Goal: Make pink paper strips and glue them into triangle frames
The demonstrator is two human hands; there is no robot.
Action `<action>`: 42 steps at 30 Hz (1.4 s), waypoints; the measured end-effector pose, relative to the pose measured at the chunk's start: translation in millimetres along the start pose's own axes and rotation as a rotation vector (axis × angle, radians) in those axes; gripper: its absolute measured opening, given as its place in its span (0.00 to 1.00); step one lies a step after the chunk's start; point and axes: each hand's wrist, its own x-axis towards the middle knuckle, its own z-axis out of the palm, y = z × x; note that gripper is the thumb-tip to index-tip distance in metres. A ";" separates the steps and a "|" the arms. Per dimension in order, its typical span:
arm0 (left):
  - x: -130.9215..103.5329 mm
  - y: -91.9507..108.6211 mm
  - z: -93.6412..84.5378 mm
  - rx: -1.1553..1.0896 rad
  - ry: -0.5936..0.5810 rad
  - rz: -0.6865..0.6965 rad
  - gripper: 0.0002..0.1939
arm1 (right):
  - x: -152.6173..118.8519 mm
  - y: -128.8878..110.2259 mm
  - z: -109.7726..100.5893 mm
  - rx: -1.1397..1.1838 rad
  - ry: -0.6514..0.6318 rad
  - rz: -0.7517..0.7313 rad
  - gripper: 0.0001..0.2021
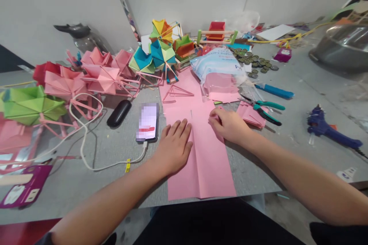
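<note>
A long sheet of pink paper (212, 168) lies on the table in front of me, creased lengthwise down its middle. My left hand (174, 146) rests flat on its left half, fingers stretched out and holding nothing. At the paper's right edge is my right hand (230, 124), its fingers curled in; what they hold, if anything, is hidden. Beyond the sheet lies a pink triangular frame of thin sticks (178, 93). A phone (147, 121) plugged into a white cable sits just left of my left hand. Small pink paper pieces (251, 114) lie beside my right hand.
Pliers (267, 106), a blue-handled tool (274, 90) and a blue glue gun (330, 128) lie to the right. Folded paper shapes (105, 78) crowd the back left, near a black case (119, 113). A plastic paper bag (220, 65) and several coins (257, 62) are behind.
</note>
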 end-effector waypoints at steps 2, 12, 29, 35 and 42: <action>1.3 0.0 -1.2 0.014 -0.002 0.002 0.31 | -0.5 -0.9 -0.4 -0.019 -0.018 0.002 0.12; 3.7 -0.7 0.2 -0.002 0.068 0.035 0.31 | -0.5 -2.7 -3.3 -0.055 -0.080 -0.046 0.08; 3.5 -2.2 1.4 -0.017 0.070 0.040 0.30 | -8.1 -3.8 -10.6 -0.138 -0.084 -0.003 0.12; 1.3 -1.5 -0.9 -0.033 0.065 0.032 0.31 | -13.9 -2.7 -25.0 0.091 -0.184 -0.046 0.07; -0.1 -0.2 -1.5 -0.056 0.077 0.049 0.29 | -13.6 -2.4 -26.9 0.191 -0.308 -0.056 0.04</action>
